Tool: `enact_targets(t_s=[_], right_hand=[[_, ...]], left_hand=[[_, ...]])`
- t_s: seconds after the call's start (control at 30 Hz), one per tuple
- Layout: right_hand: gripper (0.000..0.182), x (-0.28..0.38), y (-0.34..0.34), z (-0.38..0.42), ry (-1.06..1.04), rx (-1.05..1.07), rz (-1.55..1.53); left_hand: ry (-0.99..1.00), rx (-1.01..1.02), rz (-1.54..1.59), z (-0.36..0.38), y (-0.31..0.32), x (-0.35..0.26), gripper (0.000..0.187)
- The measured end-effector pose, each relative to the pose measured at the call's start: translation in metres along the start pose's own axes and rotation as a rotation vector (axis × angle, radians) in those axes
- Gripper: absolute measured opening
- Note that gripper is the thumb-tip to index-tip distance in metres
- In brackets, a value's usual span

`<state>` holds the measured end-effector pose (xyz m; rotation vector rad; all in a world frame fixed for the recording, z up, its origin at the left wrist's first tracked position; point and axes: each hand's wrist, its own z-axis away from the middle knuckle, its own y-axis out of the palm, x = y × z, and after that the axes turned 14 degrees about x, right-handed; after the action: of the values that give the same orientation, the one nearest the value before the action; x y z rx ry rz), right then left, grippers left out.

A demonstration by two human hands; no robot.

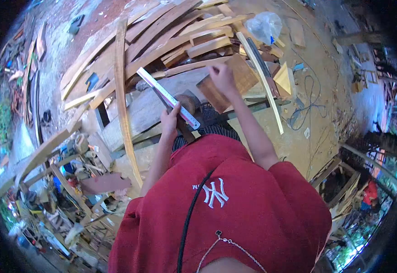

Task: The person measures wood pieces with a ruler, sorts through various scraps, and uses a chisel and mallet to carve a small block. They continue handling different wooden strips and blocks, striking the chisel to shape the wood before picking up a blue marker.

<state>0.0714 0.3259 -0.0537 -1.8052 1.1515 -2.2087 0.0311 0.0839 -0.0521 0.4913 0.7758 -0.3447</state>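
My left hand (170,119) is closed around a white ruler (166,95) with printed marks along it, slanting up and to the left in front of my lap. A dark wooden strip (185,132) runs beneath the ruler and passes by the same hand. Raised to the right, my right hand (222,78) has its fingers curled in, and whatever they may hold is hidden. Below it in this view, a brown rectangular board (241,84) overlaps the hand. A round wooden end (187,104) shows just beyond the ruler.
Long planks (180,41) lie heaped ahead. A narrow curved strip (122,100) stretches along the left, and a pale one (264,86) along the right. A clear plastic bag (264,26) sits at the back. Thin cord (310,102) loops on the floor. Scrap clutter (66,200) fills the lower left.
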Motion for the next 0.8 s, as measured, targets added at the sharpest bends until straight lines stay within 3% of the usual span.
enact_targets(t_s=[0.1,0.2,0.27,0.3,0.4,0.43,0.53,0.63,0.8], right_hand=[[0.021,-0.029,0.011,-0.065,0.082,0.092,0.073],[0.022,-0.037,0.016,-0.101,0.35,0.368,0.667],[0.027,-0.072,0.032,-0.123,0.347,0.37,0.656],[0.031,-0.086,0.038,-0.129,0.345,0.37,0.65],[0.032,-0.094,0.042,-0.126,0.247,0.338,0.675],[0.034,-0.094,0.041,-0.128,0.251,0.449,0.763],[0.038,-0.093,0.049,-0.124,0.144,0.436,0.929],[0.041,-0.075,0.049,-0.13,0.234,0.511,0.932],[0.045,-0.08,0.044,-0.132,0.132,0.597,1.029]], left_hand=[[0.037,-0.084,0.049,0.003,-0.025,0.014,0.034],[0.047,-0.206,0.105,0.018,-0.037,0.016,0.036],[0.056,-0.27,0.18,0.025,-0.053,0.025,0.037],[0.089,-0.304,0.188,0.029,-0.058,0.026,0.027],[0.105,-0.438,0.286,0.048,-0.07,0.031,0.028],[0.125,-0.444,0.26,0.047,-0.079,0.042,0.029],[0.122,-0.52,0.267,0.05,-0.088,0.056,0.029],[0.141,-0.506,0.315,0.053,-0.09,0.058,0.031],[0.163,-0.493,0.317,0.056,-0.097,0.063,0.032]])
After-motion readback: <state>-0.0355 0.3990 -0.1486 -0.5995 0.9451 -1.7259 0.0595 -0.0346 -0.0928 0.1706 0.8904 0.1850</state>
